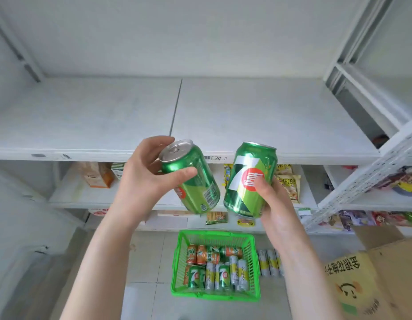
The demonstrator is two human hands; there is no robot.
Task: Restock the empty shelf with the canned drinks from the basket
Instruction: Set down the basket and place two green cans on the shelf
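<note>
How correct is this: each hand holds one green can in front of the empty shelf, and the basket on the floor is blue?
Not quite: the head view shows that the basket is green, not blue. Everything else stands.

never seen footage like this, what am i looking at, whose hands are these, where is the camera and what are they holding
There is no machine here: a person is doing the job with bare hands. The one picture comes from a wide-angle camera worn on their head, looking forward and down, so the arms reach in from the bottom.

The left hand grips a green can, tilted with its top towards the camera. The right hand grips a second green can, its fingers curled round it.

Just behind the cans is the empty white shelf. Shelves below it hold snack packets. On the floor stands a green basket with more cans in green, orange and silver. A cardboard box sits at the lower right.
</note>
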